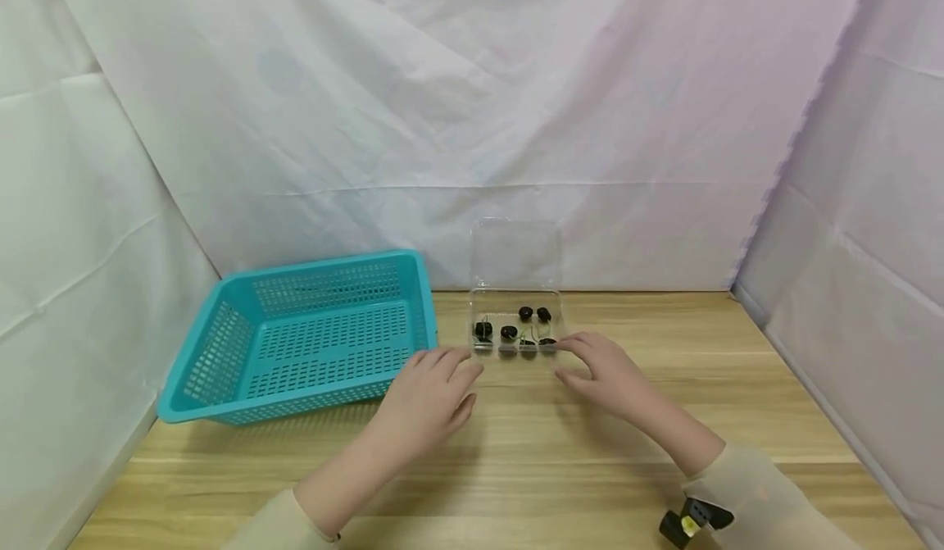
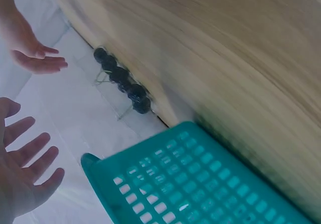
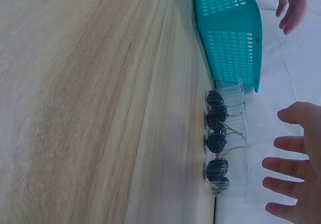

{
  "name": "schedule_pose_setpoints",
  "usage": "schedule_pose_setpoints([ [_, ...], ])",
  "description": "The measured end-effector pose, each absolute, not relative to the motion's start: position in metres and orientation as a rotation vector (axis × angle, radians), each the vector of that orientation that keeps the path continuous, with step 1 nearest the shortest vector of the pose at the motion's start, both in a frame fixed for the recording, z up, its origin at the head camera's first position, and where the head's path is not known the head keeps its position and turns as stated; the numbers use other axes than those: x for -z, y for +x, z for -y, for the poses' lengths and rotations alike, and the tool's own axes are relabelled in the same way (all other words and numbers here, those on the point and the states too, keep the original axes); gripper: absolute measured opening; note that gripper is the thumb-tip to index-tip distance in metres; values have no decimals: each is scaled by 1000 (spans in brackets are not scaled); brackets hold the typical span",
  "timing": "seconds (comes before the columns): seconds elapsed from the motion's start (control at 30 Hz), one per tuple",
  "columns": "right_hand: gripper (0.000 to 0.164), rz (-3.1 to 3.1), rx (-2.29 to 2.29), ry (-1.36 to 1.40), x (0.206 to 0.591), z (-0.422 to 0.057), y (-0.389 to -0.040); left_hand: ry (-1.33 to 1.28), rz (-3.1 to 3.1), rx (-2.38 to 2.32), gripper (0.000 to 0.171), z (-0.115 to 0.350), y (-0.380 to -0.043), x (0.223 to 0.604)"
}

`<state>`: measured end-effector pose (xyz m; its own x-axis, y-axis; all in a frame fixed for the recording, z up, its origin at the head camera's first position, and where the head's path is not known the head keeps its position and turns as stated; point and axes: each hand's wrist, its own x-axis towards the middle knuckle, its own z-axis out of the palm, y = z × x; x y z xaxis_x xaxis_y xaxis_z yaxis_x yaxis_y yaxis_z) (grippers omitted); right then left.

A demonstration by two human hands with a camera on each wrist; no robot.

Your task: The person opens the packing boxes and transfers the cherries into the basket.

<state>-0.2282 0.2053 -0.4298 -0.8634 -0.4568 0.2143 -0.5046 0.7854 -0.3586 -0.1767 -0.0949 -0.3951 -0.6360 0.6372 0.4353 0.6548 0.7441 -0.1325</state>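
A clear plastic clamshell box [image 1: 555, 297] stands on the table with its lid [image 1: 515, 251] raised at the back. Several dark cherries [image 1: 509, 332] with thin green stems lie inside it. My left hand [image 1: 428, 390] hovers in front of the basket's right end, left of the box, fingers spread and holding nothing. Near the box's front right corner is my right hand [image 1: 605, 374], its fingers extended and nothing in them. In the right wrist view, a gap shows between that hand [image 3: 301, 166] and the box [image 3: 242, 156].
A turquoise perforated plastic basket [image 1: 424, 288] sits left of the box, with only its own slotted floor visible inside. White cloth [image 1: 516, 83] hangs behind and at both sides of the wooden table [image 1: 531, 468]. A black device [image 1: 693, 521] is at the right sleeve.
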Motion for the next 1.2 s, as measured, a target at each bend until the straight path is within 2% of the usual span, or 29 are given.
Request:
schedule_pose_setpoints([
  [0.37, 43, 2849, -586, 798, 428, -207, -222, -1059, 2191, 119, 23, 141, -183, 399],
  [0.57, 40, 2855, -597, 796, 430, -207, -219, -1059, 2164, 187, 40, 166, -188, 402],
  [1.2, 35, 2826, -591, 804, 428, -199, -220, -1035, 2185, 130, 57, 227, -195, 421],
])
